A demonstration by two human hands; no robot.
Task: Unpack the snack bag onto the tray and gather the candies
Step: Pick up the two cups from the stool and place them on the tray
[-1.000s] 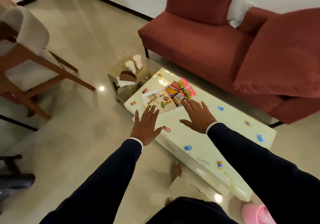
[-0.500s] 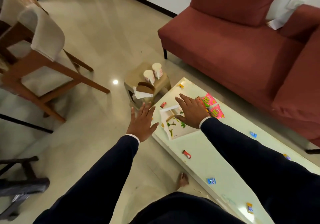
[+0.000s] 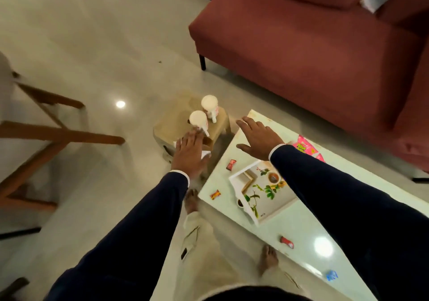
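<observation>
Pale floor tiles ran under the red sofa point(image 3: 313, 45). On the counter point(image 3: 301, 226) sat the tray point(image 3: 267, 212), candies point(image 3: 215, 194) loose around it, pink packets point(image 3: 304, 147) past it. Both grips were flat and held nothing: the right hand point(image 3: 257, 138) above the counter's end beyond the tray, the left hand point(image 3: 189, 154) off its edge, probably reaching for the bag point(image 3: 206, 144) on the stool point(image 3: 171, 124), where two cups point(image 3: 199, 120) crowded it.

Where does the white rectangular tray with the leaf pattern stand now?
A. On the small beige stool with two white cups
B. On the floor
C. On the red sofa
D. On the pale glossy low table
D: the white rectangular tray with the leaf pattern rests flat on the pale glossy low table, with small wrapped candies lying on the tabletop around it.
</observation>
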